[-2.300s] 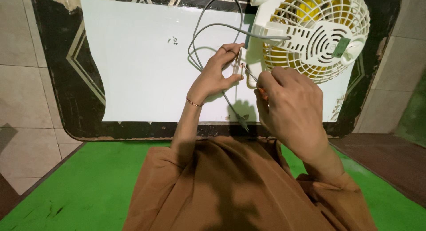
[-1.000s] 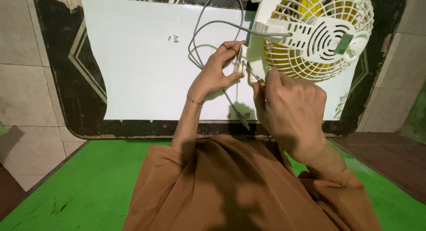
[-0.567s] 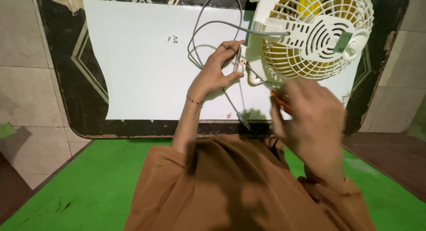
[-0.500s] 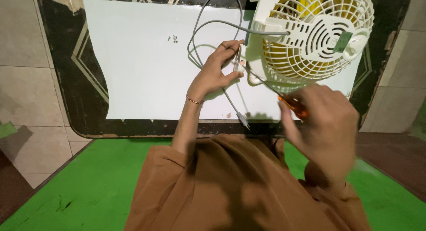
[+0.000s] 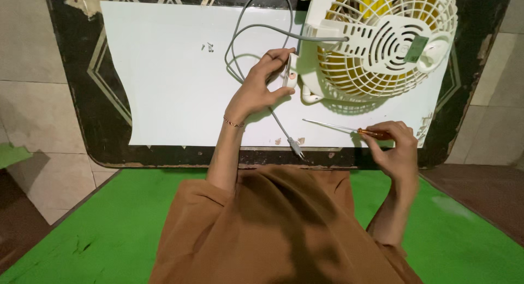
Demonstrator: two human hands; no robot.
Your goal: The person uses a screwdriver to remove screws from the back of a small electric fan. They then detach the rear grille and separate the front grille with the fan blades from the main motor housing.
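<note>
Right now my left hand (image 5: 256, 90) pinches the small white base piece (image 5: 291, 76) at the fan (image 5: 376, 41), thumb below and fingers above, closed on it. My right hand (image 5: 396, 147) has its grip closed around the orange handle of the screwdriver (image 5: 349, 129), whose thin shaft points left across the white sheet (image 5: 169, 87), well short of that piece. Keeping the base steady seems wise while the tip is lined up squarely. No containers show; two tiny loose screws (image 5: 207, 46) lie on the sheet, left of my left grip, beyond the grey cord (image 5: 245, 38).
</note>
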